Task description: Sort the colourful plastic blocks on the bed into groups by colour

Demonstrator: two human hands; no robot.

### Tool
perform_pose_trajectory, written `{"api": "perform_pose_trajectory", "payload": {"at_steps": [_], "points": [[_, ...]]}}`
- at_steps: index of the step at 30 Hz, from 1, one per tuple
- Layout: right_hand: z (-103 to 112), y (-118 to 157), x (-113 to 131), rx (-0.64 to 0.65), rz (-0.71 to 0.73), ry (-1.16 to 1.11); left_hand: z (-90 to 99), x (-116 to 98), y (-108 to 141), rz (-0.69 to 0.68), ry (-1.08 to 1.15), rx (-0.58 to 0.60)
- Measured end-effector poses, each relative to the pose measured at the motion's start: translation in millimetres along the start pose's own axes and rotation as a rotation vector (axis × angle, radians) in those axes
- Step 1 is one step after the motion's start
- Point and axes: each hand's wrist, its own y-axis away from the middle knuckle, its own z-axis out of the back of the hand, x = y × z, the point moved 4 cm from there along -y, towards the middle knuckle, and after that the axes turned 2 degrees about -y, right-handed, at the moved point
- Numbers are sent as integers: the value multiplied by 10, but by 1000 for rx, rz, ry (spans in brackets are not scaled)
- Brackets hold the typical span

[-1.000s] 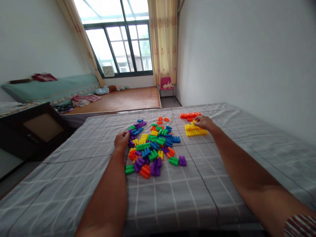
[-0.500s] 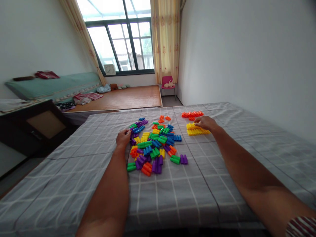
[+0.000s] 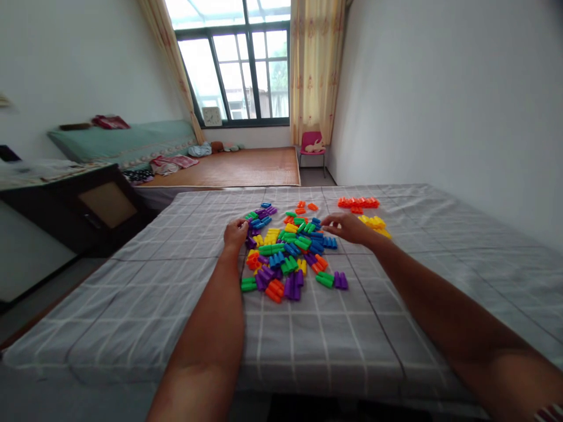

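A loose pile of plastic pieces in green, blue, purple, yellow and orange (image 3: pixel 288 249) lies on the grey checked cloth (image 3: pixel 308 346). My left hand (image 3: pixel 236 232) rests at the pile's left edge beside purple pieces (image 3: pixel 251 242), fingers curled together; what they hold, if anything, is hidden. My right hand (image 3: pixel 343 226) hovers at the pile's right side near blue pieces (image 3: pixel 329 242), its fingers apart with nothing visible between them. Behind its wrist sits a yellow group (image 3: pixel 373 223), partly covered by the arm. An orange row (image 3: pixel 358 203) lies farther back.
Beyond the cloth-covered surface is a low bed with a brown mat (image 3: pixel 259 167). A dark cabinet (image 3: pixel 101 205) stands at the left, a pink chair (image 3: pixel 312 140) by the curtain. A white wall (image 3: pixel 440 94) runs along the right.
My right hand has left the yellow group and moved left to the pile's edge. My left hand stays beside the pile. The whole view has shifted somewhat.
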Motion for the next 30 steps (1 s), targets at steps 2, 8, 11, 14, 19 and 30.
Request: {"api": "perform_pose_trajectory", "payload": {"at_steps": [2,8,11,14,19,30], "points": [[-191,-25,250,64,76,-54,0,7,2,0,8,-2],[-526,-1,560,47,171,-10,-5,0,-1,2,10,-3],[-543,8,565,46,174,-69,-17,1,-8,11,5,4],[-493,-5,469,-24,100,-125,-28,15,-15,9,12,-2],[-407,-6,280,-183,34,-61,-32,32,-16,-1,33,-3],[-479,-9,267,3,30,-312,-39,38,-17,-20,58,10]]}}
